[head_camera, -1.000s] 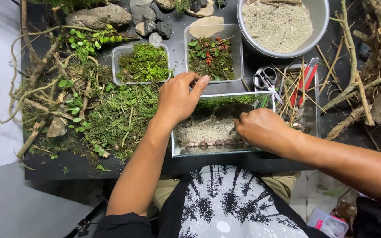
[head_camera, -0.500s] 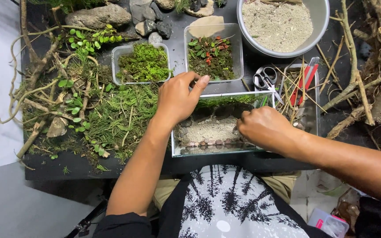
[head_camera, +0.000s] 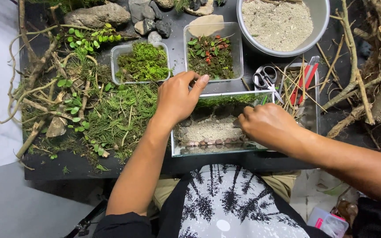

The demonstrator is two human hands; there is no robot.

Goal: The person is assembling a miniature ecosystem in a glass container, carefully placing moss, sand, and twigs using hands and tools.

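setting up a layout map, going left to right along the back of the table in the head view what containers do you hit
clear tub of green moss → clear tub of small red and green plants → round grey bowl of sand

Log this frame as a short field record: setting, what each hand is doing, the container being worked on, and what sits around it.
setting: dark table seen from above, person seated at its near edge
left hand: resting on the far left part of the glass tank, fingers stretched over its rim
right hand: inside the tank's right side, fingers curled; whether they hold anything cannot be told
tank contents: pale sand, row of small pebbles along the front, green moss at the back
nearby: tub of moss, tub of small plants, bowl of sand, scissors, rocks, branches
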